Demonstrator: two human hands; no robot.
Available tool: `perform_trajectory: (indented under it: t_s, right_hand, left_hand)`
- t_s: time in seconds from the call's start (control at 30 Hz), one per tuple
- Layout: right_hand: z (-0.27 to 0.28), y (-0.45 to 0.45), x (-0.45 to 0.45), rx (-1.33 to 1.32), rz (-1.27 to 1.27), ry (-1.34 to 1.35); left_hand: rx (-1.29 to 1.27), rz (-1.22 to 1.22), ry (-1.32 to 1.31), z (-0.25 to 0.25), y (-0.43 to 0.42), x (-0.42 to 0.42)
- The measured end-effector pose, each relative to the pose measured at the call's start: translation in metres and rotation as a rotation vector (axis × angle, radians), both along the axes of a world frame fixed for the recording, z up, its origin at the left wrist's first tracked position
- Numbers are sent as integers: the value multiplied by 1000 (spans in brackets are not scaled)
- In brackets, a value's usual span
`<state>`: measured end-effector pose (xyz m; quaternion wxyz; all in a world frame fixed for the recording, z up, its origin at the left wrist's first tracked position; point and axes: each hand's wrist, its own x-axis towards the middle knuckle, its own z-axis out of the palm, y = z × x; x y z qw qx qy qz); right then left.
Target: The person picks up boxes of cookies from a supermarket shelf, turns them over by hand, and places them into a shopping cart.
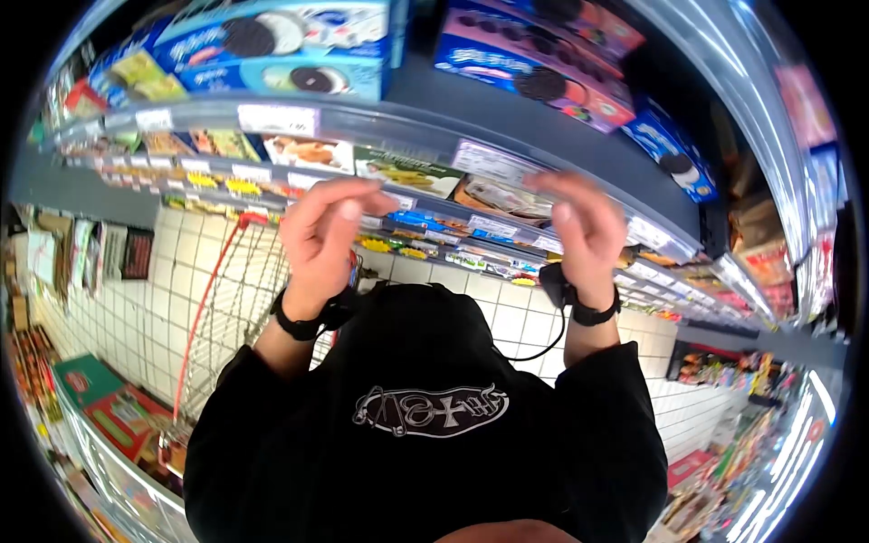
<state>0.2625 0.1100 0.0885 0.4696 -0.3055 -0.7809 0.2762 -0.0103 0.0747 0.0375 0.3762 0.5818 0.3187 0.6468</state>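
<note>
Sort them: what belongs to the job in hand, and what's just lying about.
Likely the job's:
left hand, seemingly empty
right hand, likewise
packages between them
price label

Likely just about:
shopping cart
cookie boxes

Free shelf gap (between cookie boxes)

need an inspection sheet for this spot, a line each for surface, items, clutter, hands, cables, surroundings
Surface: grey shelf, price labels along its front edge
Items: light-blue cookie box and pink-and-blue cookie box on it; green package lower down
Clutter: wire shopping cart on the floor, by the person's left side
Hands: left hand and right hand raised near the shelf edge, fingers loosely curled, seemingly holding nothing
Cables: black cable curving from the right wrist toward the black shirt
Surroundings: white tiled floor, stocked displays both sides
</note>
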Motion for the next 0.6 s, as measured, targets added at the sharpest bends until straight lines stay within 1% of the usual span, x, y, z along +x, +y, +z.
perform_trajectory:
  t_s: [0.03,0.07,0.1,0.13,0.2,0.23,0.27,0.33,0.4,0.43,0.53,0.6]
  right_hand:
    - [3,1,6,3,-105,87]
    - [8,6,12,7,-204,174]
    - [13,12,20,-11,-258,218]
    - [17,21,28,43,-359,174]
    - [31,27,38,151,-523,-13]
    - [33,31,40,160,-532,1]
    - [34,34,40,187,-575,-71]
    - [31,44,46,245,-648,-269]
    - [26,53,45,226,-646,-341]
    - [25,55,45,196,-654,-350]
    - [26,63,45,118,-612,-298]
    - [25,68,51,77,-556,-253]
  left_hand:
    - [59,-65,4,14,10,13]
    - [84,-75,91,24,18,24]
    - [214,-46,219,34,33,34]
    - [343,-13,341,44,47,43]
    - [427,145,608,65,62,60]
    - [473,271,680,65,73,67]
    - [487,441,826,62,82,72]
    - [367,623,995,62,87,83]
    - [276,557,980,69,91,86]
    - [129,510,958,76,88,88]
    - [176,522,1038,72,102,83]
    - [153,515,1080,70,104,83]
